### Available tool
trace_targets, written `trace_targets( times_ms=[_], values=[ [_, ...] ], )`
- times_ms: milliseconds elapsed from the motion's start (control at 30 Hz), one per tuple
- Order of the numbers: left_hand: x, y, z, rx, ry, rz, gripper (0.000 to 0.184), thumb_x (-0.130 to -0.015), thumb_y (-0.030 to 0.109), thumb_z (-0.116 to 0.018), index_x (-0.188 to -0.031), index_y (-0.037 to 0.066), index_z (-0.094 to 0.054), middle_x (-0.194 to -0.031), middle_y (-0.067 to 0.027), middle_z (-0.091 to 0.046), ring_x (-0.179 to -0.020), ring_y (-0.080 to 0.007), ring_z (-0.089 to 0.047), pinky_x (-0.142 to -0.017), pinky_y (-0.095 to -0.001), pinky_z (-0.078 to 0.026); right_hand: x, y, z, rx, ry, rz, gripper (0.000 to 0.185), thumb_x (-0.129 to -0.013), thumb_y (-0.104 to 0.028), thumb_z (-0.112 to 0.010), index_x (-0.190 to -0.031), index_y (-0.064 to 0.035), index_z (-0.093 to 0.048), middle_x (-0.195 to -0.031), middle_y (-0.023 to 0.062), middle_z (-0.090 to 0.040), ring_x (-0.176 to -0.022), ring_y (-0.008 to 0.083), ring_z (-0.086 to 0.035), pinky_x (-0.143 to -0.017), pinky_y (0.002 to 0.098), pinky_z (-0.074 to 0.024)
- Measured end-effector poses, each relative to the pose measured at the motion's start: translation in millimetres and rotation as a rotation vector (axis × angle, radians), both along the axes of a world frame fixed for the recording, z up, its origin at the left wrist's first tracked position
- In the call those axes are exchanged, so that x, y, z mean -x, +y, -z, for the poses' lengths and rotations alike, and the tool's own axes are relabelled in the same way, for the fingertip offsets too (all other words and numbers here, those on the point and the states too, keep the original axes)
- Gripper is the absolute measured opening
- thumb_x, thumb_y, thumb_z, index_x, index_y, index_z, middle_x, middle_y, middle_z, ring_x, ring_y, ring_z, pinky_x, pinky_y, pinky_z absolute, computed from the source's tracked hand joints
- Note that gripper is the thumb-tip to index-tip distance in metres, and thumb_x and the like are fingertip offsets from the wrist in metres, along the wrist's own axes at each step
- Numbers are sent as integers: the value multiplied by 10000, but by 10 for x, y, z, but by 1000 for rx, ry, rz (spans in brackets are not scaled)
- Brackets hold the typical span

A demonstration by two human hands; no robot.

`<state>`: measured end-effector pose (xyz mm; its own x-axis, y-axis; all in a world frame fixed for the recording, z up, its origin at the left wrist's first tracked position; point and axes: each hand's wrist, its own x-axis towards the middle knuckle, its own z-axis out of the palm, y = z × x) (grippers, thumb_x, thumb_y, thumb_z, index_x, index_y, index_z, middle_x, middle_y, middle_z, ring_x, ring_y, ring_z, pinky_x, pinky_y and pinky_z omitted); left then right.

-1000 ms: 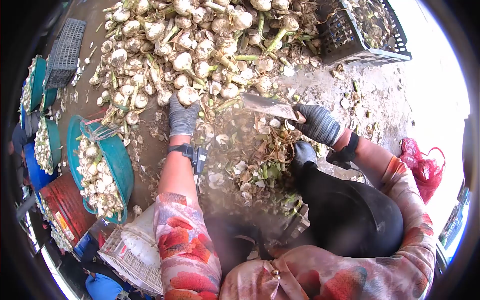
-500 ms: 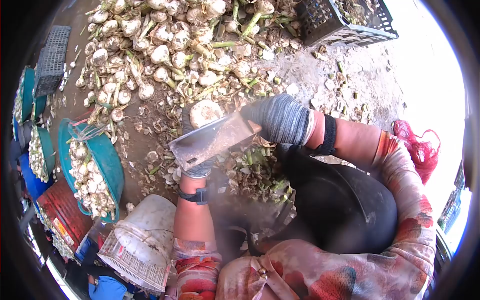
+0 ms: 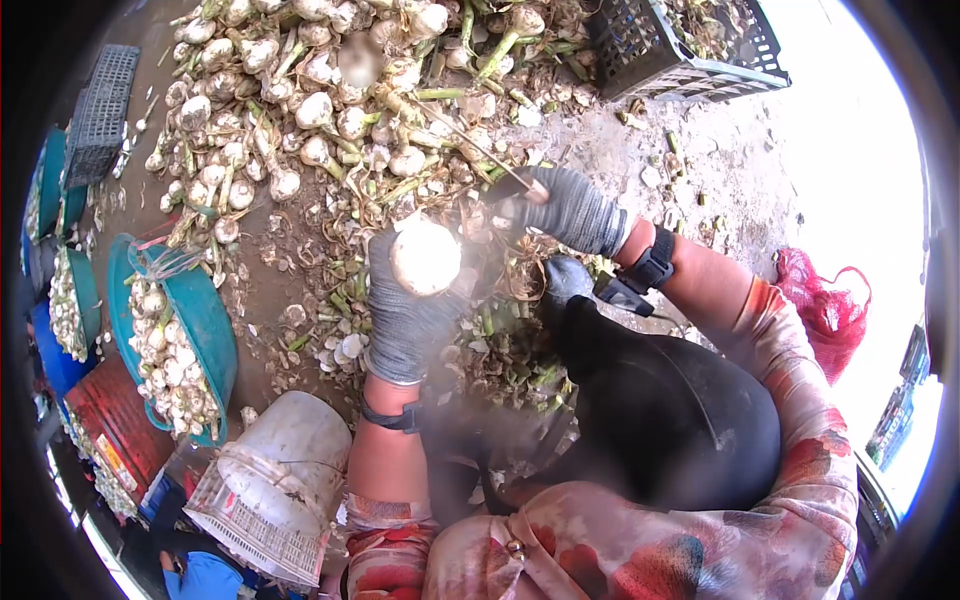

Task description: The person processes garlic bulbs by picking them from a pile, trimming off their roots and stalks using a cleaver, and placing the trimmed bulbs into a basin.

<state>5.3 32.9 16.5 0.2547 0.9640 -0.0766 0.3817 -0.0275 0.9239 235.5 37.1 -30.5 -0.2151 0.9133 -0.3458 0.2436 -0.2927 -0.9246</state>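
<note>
My left hand [image 3: 405, 325], in a grey knit glove, is closed around a garlic bulb [image 3: 426, 258] whose pale round face points up at me. To its right, my right hand [image 3: 575, 212], also gloved, grips a cleaver [image 3: 537, 190] by its wooden handle. The blade shows nearly edge-on, a thin line slanting up and left, apart from the bulb. Beyond both hands lies a heap of garlic [image 3: 310, 110] with stalks on. Cut stalks and peelings [image 3: 490, 350] cover the ground below my hands.
A black crate [image 3: 690, 75] with scraps stands at the far right. On the left are a teal tub [image 3: 215, 310] of garlic, a white bucket [image 3: 300, 450], a red container [image 3: 120, 415] and a grey crate [image 3: 100, 120]. A red net bag [image 3: 825, 310] lies right of my arm.
The cleaver has swung from lying broadside across the bulb to edge-on, up and right of it. My left hand and the bulb, now uncovered, have shifted slightly down.
</note>
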Motion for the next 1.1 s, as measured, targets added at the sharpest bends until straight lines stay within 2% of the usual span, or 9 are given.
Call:
trace_targets(
  times_ms=[133, 267, 333, 433, 533, 600, 733, 933, 1100],
  values=[
    [-160, -13, -20, -385, 350, 164, 611, -741, 140, -776, -1229, 46, -421, -1033, -77, -528, -1023, -193, -562, -769, -331, -520, 275, 45, -462, 268, 266, -144, 477, -833, -480, -689, -1084, -78, -635, -911, 78, -660, -877, 159, -595, -797, 307, -481],
    [-92, -46, 61, 333, -531, -234, 459, -831, 231, -714, -1198, 52, -506, -1085, -94, -530, -1137, -224, -503, -776, -316, -533, 350, 79, -156, -274, 114, -194, 511, -792, -423, -737, -1158, -93, -602, -986, 93, -678, -920, 209, -640, -820, 334, -489],
    [-12, -99, 195, 907, -1023, -245, 743, -793, 522, -689, -1318, 63, -432, -1266, -113, -517, -1135, -261, -541, -975, -390, -447, 342, 9, -171, -135, -60, -309, 517, -756, -400, -766, -1144, -97, -605, -992, 112, -668, -911, 237, -647, -817, 339, -493],
    [105, -118, 702, 272, -66, 81, 409, -894, 319, -614, -1184, 35, -565, -1120, -122, -610, -1036, -248, -602, -856, -367, -501, 219, -6, -297, -216, -165, -358, 528, -728, -450, -757, -1089, -94, -608, -979, 132, -664, -933, 302, -640, -800, 374, -502],
    [210, -170, 654, 333, -140, -69, 319, -906, 145, -597, -1195, 17, -561, -1135, -129, -615, -1015, -240, -606, -876, -380, -486, 91, 10, -493, -289, -413, -460, 482, -771, -476, -696, -1053, -95, -611, -967, 153, -664, -935, 346, -633, -769, 409, -506],
    [292, -180, 576, -291, 405, 205, 333, -897, 134, -626, -1200, 16, -557, -1142, -121, -615, -988, -232, -604, -872, -368, -486, 54, 23, -509, -277, -506, -550, 394, -813, -424, -656, -1039, -104, -619, -924, 163, -665, -888, 366, -636, -748, 420, -508],
    [126, -82, 139, 359, -72, -121, 240, -880, 98, -637, -1099, 3, -613, -1067, -95, -626, -932, -201, -593, -852, -303, -466, -112, 175, -115, 134, -719, -700, 294, -853, -361, -614, -1002, -109, -635, -851, 179, -664, -804, 377, -626, -724, 402, -500],
    [-82, -13, -55, 34, 387, 115, 392, -803, 103, -721, -1144, -25, -574, -1009, -57, -592, -957, -147, -549, -885, -326, -454, 250, 55, -334, -170, -1, -150, 484, -796, -454, -724, -1053, -60, -608, -820, 145, -640, -757, 263, -625, -714, 376, -490],
    [-92, -171, -85, 318, -467, -187, 774, -790, 303, -764, -1377, 12, -350, -1254, -101, -477, -1131, -185, -488, -971, -324, -425, 289, 104, -172, -3, 29, -71, 346, -875, -364, -670, -1052, -68, -648, -767, 67, -637, -740, 143, -590, -685, 308, -490]
  ],
)
